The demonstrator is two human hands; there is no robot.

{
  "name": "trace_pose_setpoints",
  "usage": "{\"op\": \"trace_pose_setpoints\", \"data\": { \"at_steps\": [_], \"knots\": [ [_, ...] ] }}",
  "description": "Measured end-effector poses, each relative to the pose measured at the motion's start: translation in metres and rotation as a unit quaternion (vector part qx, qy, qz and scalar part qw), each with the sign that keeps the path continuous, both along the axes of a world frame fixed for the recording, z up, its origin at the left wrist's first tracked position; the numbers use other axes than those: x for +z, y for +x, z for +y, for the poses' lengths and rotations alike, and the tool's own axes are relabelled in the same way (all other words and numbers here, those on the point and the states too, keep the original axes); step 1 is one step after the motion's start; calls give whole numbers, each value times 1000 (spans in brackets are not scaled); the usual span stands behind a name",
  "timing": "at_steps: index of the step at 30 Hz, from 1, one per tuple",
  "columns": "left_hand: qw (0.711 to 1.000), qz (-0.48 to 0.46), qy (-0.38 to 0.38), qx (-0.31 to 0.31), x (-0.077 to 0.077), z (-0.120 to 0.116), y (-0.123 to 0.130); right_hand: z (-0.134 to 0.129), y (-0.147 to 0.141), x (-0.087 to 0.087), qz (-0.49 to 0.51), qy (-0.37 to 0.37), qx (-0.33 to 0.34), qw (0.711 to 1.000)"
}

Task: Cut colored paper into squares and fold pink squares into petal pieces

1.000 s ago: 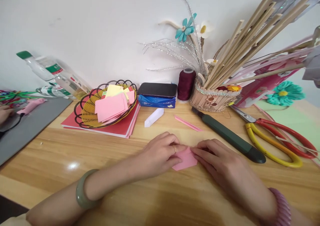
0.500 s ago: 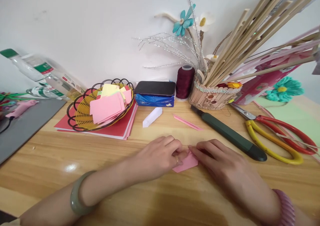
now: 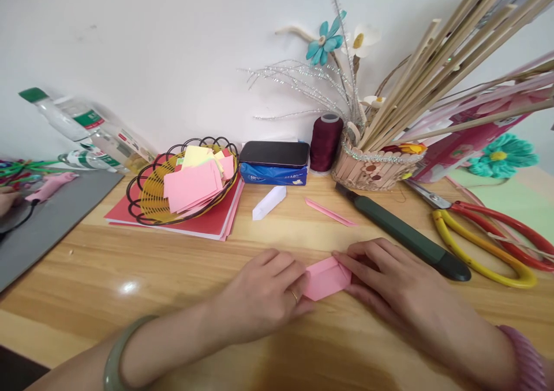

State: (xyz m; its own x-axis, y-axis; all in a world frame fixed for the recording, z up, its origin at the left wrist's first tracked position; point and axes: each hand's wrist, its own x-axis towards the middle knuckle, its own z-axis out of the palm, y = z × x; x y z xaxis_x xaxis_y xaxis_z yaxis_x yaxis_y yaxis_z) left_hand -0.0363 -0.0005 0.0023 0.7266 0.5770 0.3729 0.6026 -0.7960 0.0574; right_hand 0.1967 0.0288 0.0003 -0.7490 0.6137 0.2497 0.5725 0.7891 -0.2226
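A small folded piece of pink paper (image 3: 328, 279) lies between my hands near the middle of the wooden table. My left hand (image 3: 272, 284) has its fingers closed on the paper's left end. At the right end, my right hand (image 3: 385, 281) pinches it between thumb and fingers, with the index fingertip on the upper corner. Creased flaps show along the paper's top edge and right side. Beyond it lie a folded white paper strip (image 3: 269, 203) and a narrow folded pink strip (image 3: 329, 212).
A wicker basket (image 3: 147, 197) of paper pieces sits on red sheets (image 3: 208, 229). Behind are a phone (image 3: 274, 153) on a blue tissue pack (image 3: 272, 175) and a thread spool (image 3: 326, 142). A green-handled cutter (image 3: 402, 229) and scissors (image 3: 485, 223) lie right. Another person's hand (image 3: 7, 200) shows far left.
My left hand has drawn back left from the paper's top edge to its left end, uncovering more of it. The view has shifted slightly, and another person's hand shows more at far left.
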Motion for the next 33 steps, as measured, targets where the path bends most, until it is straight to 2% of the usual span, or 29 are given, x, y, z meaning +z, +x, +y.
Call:
{"op": "trace_pose_setpoints", "data": {
  "at_steps": [4,7,12,15,22,27,33],
  "knots": [
    [999,-9,53,-8,-6,-2,3,1,4,0,13,-4,20,1000],
    [998,-42,48,25,-10,-4,4,0,4,0,40,-8,27,999],
    [993,-94,-11,75,-9,-7,3,-3,3,0,66,-4,30,997],
    [984,-133,-66,96,-6,-10,4,-3,2,-1,59,-42,9,997],
    [939,-229,-201,159,-5,-10,4,2,5,-5,73,-123,-11,990],
    [916,-278,-227,178,-6,-8,4,3,3,-6,80,-156,-35,984],
    [916,-272,-231,181,-5,-9,5,4,-2,-4,102,-189,-57,975]
  ]
}}
